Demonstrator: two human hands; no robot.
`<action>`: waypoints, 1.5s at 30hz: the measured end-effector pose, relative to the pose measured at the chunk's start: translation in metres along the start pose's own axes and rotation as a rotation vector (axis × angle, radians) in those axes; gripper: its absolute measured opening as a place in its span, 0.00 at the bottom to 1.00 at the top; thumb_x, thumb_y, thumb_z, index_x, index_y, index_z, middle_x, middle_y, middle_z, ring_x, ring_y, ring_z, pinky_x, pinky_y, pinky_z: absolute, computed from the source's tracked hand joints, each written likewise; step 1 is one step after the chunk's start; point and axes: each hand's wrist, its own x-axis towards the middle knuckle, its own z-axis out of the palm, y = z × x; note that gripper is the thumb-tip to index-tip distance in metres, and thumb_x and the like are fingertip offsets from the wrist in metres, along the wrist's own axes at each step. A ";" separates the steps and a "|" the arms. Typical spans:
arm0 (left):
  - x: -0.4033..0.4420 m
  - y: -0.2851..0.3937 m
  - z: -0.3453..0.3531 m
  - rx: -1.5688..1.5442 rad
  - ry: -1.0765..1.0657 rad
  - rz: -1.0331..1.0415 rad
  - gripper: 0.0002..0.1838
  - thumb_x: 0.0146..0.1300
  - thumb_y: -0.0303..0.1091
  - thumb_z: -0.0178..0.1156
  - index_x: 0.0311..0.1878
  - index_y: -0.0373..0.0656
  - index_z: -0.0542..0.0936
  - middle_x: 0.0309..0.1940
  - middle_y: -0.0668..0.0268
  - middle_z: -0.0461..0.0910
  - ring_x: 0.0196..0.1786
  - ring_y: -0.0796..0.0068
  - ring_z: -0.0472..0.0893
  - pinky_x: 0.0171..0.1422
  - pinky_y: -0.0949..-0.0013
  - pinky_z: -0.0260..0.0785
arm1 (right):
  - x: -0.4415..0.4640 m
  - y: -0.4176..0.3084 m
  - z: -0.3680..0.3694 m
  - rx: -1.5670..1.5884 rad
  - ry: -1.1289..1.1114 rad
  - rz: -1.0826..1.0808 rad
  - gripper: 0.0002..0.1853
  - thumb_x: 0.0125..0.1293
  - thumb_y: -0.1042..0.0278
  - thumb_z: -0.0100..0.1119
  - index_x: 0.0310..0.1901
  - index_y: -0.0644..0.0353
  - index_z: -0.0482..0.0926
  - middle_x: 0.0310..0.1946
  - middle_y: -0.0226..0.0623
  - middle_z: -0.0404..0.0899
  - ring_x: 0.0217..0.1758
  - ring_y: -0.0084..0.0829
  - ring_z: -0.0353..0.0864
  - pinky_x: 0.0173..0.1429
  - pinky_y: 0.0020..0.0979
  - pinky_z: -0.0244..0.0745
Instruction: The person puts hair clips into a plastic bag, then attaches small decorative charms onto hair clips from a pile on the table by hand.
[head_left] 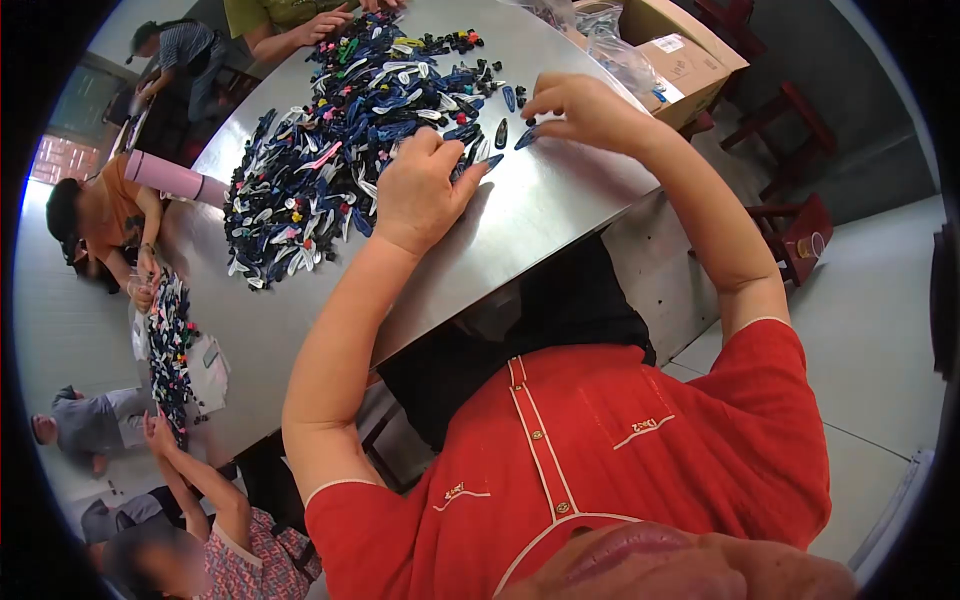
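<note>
A wide heap of snap hair clips [345, 140], mostly navy, black and white, lies on the metal table [480, 240]. My left hand [420, 190] rests at the heap's right edge, its thumb and fingers closed on a dark blue hair clip [491, 162]. To its right, my right hand [585, 112] has thumb and fingertips pinched at another blue hair clip [527, 137] close to the tabletop. Between the hands lies a dark hair clip [501, 133], with a blue clip [508, 98] farther off.
Across the table a co-worker's hands [325, 25] touch the heap. At left, other people sit by a second pile of clips [170, 350]. A pink cylindrical bottle [175, 180] stands at the table's left edge. A cardboard box [680, 65] with plastic bags is at upper right, near red stools [785, 130].
</note>
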 end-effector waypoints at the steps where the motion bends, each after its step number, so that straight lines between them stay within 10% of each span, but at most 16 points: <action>1: 0.002 -0.001 0.002 -0.001 0.000 -0.003 0.14 0.59 0.45 0.69 0.34 0.44 0.82 0.33 0.62 0.75 0.40 0.58 0.78 0.40 0.56 0.73 | -0.001 -0.004 0.005 -0.079 -0.007 -0.005 0.12 0.58 0.69 0.70 0.44 0.58 0.86 0.41 0.39 0.79 0.46 0.39 0.82 0.49 0.35 0.77; 12: 0.054 0.008 0.044 0.133 -0.148 -0.111 0.08 0.53 0.35 0.67 0.27 0.40 0.84 0.31 0.56 0.80 0.41 0.54 0.80 0.47 0.54 0.74 | -0.017 0.017 0.008 -0.361 0.166 0.012 0.06 0.64 0.71 0.59 0.41 0.53 0.84 0.38 0.37 0.79 0.46 0.41 0.81 0.50 0.38 0.77; 19: 0.037 0.003 0.035 0.111 -0.103 -0.017 0.05 0.56 0.30 0.62 0.30 0.42 0.86 0.34 0.60 0.82 0.44 0.57 0.81 0.49 0.55 0.74 | -0.012 0.126 -0.046 -0.606 0.401 0.386 0.10 0.71 0.66 0.55 0.47 0.56 0.84 0.42 0.39 0.82 0.48 0.47 0.82 0.52 0.42 0.77; 21: 0.034 -0.003 0.034 0.030 -0.110 -0.033 0.06 0.57 0.28 0.61 0.30 0.42 0.86 0.34 0.57 0.81 0.43 0.54 0.80 0.49 0.54 0.74 | -0.007 0.158 -0.037 -0.540 0.169 0.571 0.11 0.71 0.66 0.55 0.49 0.55 0.84 0.44 0.40 0.84 0.49 0.47 0.82 0.52 0.41 0.77; 27: 0.035 -0.007 0.015 -0.172 0.051 -0.093 0.07 0.58 0.24 0.59 0.39 0.41 0.83 0.33 0.58 0.81 0.42 0.51 0.80 0.49 0.52 0.72 | 0.019 0.022 0.007 0.172 0.283 -0.033 0.14 0.71 0.71 0.58 0.56 0.57 0.80 0.48 0.41 0.83 0.47 0.41 0.83 0.52 0.35 0.78; 30: 0.040 -0.005 0.013 -0.265 0.074 -0.134 0.09 0.59 0.23 0.60 0.43 0.41 0.80 0.32 0.58 0.81 0.41 0.52 0.80 0.48 0.52 0.72 | 0.033 -0.014 0.036 -0.043 0.234 -0.216 0.15 0.66 0.71 0.63 0.54 0.56 0.81 0.44 0.40 0.82 0.47 0.41 0.82 0.50 0.36 0.77; 45: 0.038 -0.057 0.020 0.175 -0.109 -0.113 0.11 0.59 0.37 0.66 0.46 0.52 0.86 0.44 0.65 0.81 0.51 0.60 0.80 0.53 0.57 0.76 | 0.026 0.020 0.042 -0.032 0.410 0.177 0.07 0.69 0.70 0.62 0.44 0.63 0.81 0.34 0.40 0.83 0.36 0.33 0.81 0.45 0.30 0.75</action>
